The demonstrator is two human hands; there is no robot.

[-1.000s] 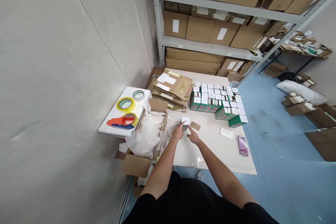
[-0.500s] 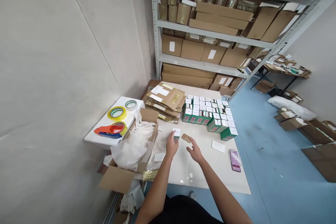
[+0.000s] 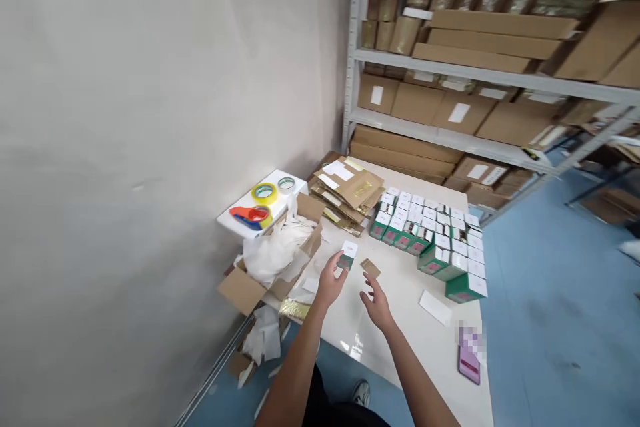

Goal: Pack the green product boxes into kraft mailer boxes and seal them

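Note:
My left hand (image 3: 332, 278) is closed round the near end of a small green-and-white box (image 3: 350, 251), thumb on one side and fingers on the other. To its right my right hand (image 3: 376, 304) is open, fingers spread and slightly curled, with nothing in it. Just beyond those fingertips lies a small flat brown cardboard piece (image 3: 371, 267); whether they touch it I cannot tell. Rows of similar green-and-white boxes (image 3: 427, 227) stand farther back on the white table (image 3: 350, 327). A white slip of paper (image 3: 435, 307) lies right of my right hand.
At left, an open carton (image 3: 243, 288) holds white packing paper (image 3: 273, 253). Behind it, tape rolls (image 3: 264, 193) and an orange-and-blue tape dispenser (image 3: 250, 215) rest on a white block. Flattened cartons (image 3: 350, 187) are stacked behind. A phone (image 3: 469, 363) lies near the right edge; shelving (image 3: 425, 121) stands beyond.
The view has swung left, so table and shelving appear farther right. My left hand has tilted the small box, showing more of its green side. My right hand stays open near the cardboard piece.

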